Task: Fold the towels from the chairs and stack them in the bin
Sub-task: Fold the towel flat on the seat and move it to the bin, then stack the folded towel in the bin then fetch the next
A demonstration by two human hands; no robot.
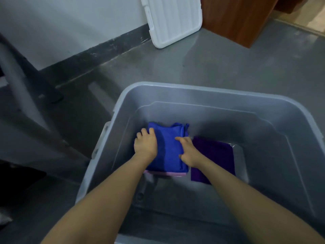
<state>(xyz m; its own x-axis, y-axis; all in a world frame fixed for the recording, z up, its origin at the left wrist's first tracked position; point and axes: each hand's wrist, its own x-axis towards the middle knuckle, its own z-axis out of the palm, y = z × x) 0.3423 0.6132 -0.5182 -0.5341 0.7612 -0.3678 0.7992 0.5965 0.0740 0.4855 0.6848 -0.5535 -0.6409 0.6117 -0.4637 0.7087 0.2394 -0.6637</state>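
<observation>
A: Where are your hands?

B: Both are down inside the bin point(175, 88). Your left hand point(145, 144) lies on the left edge of the blue towel point(167, 150), fingers bent over that edge. Your right hand point(187, 152) is on the towel's right side, thumb stretched across the top and the other fingers tucked toward its right edge.

A: So you're gripping it?

B: Your left hand looks more like pressing with fingers curled at the edge; it's soft in this view, so I can't tell whether it truly grips. Your right hand seems to pinch the right edge between thumb and fingers.

A: And the towel itself?

B: Folded into a rough rectangle, lying flat on the bin floor toward the bin's left wall. It sits on top of a pink towel point(165, 174), of which only a thin strip shows at the near edge.

A: Anything else in the bin?

B: A purple towel point(216, 155), folded flat, just right of the blue one and touching it or nearly so; your right forearm crosses its near corner.

A: Outside the bin?

B: Beyond the bin a white lid point(174, 20) leans against the wall, standing on the grey floor point(228, 67). Right of the lid is a brown wooden cabinet point(237, 18). Left of the bin stands a grey chair leg point(21, 80).
</observation>
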